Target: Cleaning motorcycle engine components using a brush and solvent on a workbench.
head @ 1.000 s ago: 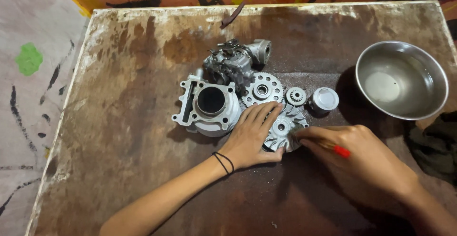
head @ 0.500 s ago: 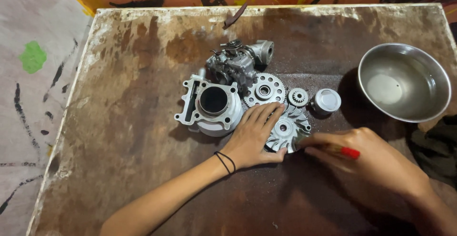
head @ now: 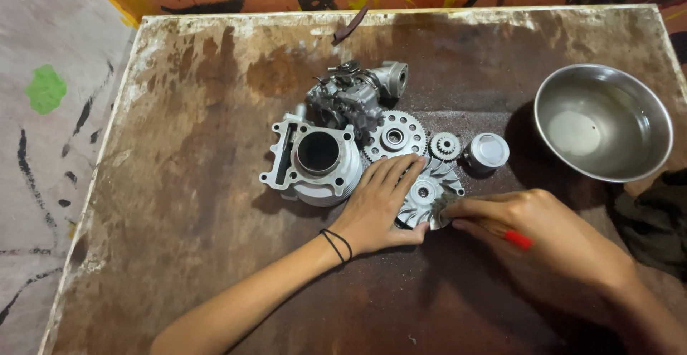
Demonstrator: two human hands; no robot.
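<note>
We record the scene from left to right. On the worn table (head: 179, 255) a grey cylinder block (head: 315, 160) lies at about 9 o'clock from the finned wheel (head: 429, 192), bore facing up. Our left hand (head: 381, 208) comes in from 7 o'clock, palm down and fingers spread flat, resting on the wheel's left edge; it pins rather than grips. At 12 o'clock stand a toothed sprocket (head: 395, 137) and a small gear (head: 444, 145), with a carburettor body (head: 354, 97) beyond. Our right hand (head: 533, 230) enters from 4 o'clock, fingers curled about a red-handled tool (head: 517, 239) whose tip meets the wheel's right rim. The tool's long axis runs roughly 4 to 10 o'clock. A steel bowl (head: 647, 162) sits well apart at 2 o'clock.
</note>
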